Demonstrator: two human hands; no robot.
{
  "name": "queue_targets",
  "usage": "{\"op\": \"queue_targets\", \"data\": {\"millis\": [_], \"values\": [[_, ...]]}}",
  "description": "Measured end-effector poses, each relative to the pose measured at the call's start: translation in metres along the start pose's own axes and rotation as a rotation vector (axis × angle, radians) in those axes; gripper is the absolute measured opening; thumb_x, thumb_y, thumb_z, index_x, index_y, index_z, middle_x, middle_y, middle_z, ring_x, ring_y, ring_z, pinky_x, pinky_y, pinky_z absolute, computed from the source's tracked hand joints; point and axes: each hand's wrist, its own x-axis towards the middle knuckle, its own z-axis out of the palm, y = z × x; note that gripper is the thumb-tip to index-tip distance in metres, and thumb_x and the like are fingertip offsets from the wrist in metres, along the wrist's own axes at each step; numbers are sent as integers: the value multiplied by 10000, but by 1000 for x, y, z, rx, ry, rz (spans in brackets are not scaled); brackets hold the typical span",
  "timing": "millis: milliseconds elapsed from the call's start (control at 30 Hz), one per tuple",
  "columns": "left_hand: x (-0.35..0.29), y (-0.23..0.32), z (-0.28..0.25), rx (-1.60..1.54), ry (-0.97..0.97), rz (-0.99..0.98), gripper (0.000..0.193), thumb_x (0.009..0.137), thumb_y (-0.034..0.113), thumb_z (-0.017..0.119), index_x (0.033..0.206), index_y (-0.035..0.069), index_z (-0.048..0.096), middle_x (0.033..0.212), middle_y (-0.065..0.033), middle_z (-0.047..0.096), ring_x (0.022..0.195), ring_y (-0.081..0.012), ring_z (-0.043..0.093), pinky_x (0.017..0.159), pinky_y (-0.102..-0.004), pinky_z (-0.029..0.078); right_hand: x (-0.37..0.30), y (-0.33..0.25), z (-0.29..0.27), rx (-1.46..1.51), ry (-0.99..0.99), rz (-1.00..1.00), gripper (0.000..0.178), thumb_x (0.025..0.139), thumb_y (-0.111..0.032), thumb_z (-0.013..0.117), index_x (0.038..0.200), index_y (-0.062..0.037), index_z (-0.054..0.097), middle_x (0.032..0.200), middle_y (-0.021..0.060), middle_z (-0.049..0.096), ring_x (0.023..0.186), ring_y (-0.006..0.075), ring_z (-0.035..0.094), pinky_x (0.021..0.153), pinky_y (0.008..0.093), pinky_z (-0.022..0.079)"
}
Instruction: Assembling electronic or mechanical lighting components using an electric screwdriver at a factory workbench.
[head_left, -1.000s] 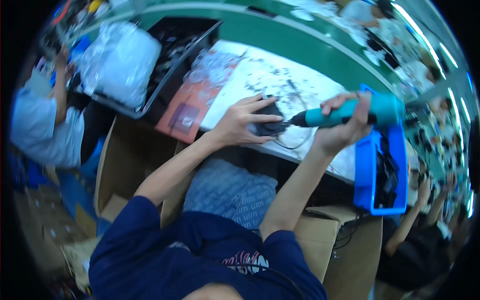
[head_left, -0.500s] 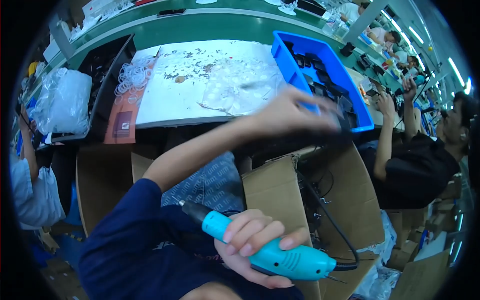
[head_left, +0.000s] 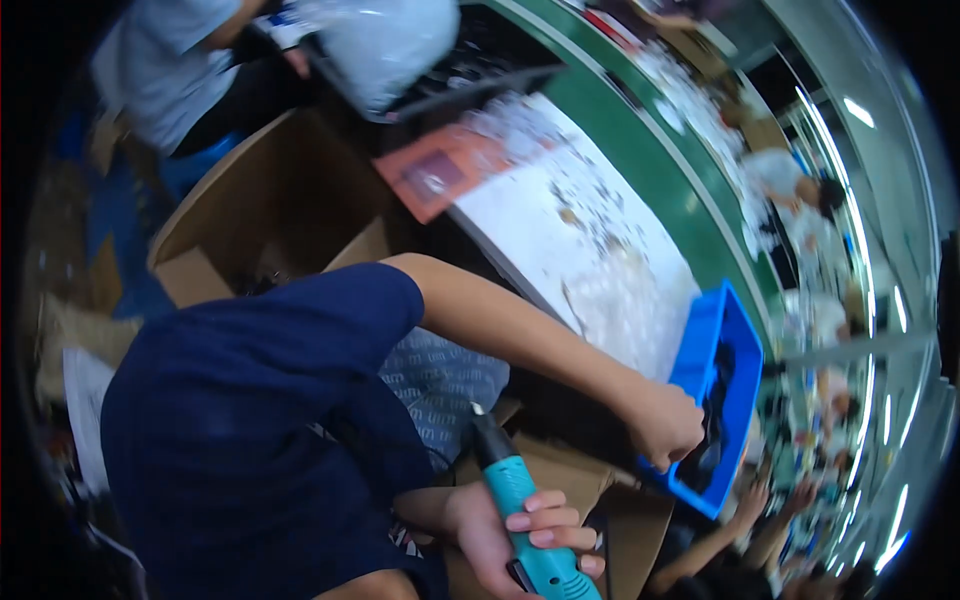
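My left arm stretches across to the right, its hand (head_left: 668, 425) at the near wall of a blue bin (head_left: 690, 345). The fingers are curled closed; whatever they may hold is hidden. Black plastic parts (head_left: 712, 440) lie in the bin beside that hand. Low in the view, my right hand (head_left: 490, 535) is wrapped around a teal electric screwdriver (head_left: 515, 485). Its black nose and bit point up and slightly left, towards a grey printed cloth (head_left: 440, 385) on my lap.
A white board (head_left: 530, 235) with small scattered dark pieces and a clear plastic bag (head_left: 635, 305) lies on the green bench. Clear rings rest by an orange sheet (head_left: 425, 185). Beyond is a black tray (head_left: 490, 75). Open cardboard boxes (head_left: 235, 215) stand below; people sit nearby.
The whole view has tilted and swung round. My left hand has gone from a blurred reach over the bin to a closed hand at its near wall. The right hand keeps the screwdriver, now more upright.
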Motion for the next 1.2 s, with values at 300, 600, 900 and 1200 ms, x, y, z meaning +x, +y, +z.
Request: {"op": "queue_targets", "data": {"millis": [300, 600, 900, 1200], "values": [[-288, -54, -75, -4, 1127, -617, 194, 897, 129, 547, 938, 1, 687, 784, -123, 683, 714, -178, 654, 675, -293, 501, 58, 97, -26, -403, -80, -198, 377, 969, -374, 365, 952, -8, 452, 631, 52, 446, 451, 126, 413, 378, 220, 350], [-468, -8, 26, 268, 1267, -1540, 195, 829, 163, 549, 896, 37, 683, 754, -147, 670, 684, -264, 662, 641, -350, 511, 49, 165, -21, -669, -154, 111, 244, 908, -296, 568, 853, -59, 540, 658, 42, 523, 488, 134, 478, 416, 245, 398], [-562, -20, 108, -365, 282, -2006, 408, 832, 318, 497, 1064, 21, 652, 1124, -233, 600, 1074, -362, 561, 914, -425, 437, 38, 190, -31, -550, -286, 471, 306, 908, -355, 525, 941, -53, 490, 657, 57, 512, 482, 144, 472, 431, 253, 400], [-641, -150, 181, -445, 112, -1902, 426, 816, 293, 506, 1089, -9, 635, 1105, -179, 614, 987, -284, 598, 832, -387, 463, 20, 191, -55, -505, -360, 643, 390, 909, -415, 481, 1028, -47, 440, 657, 72, 501, 475, 154, 466, 447, 262, 403]]}}
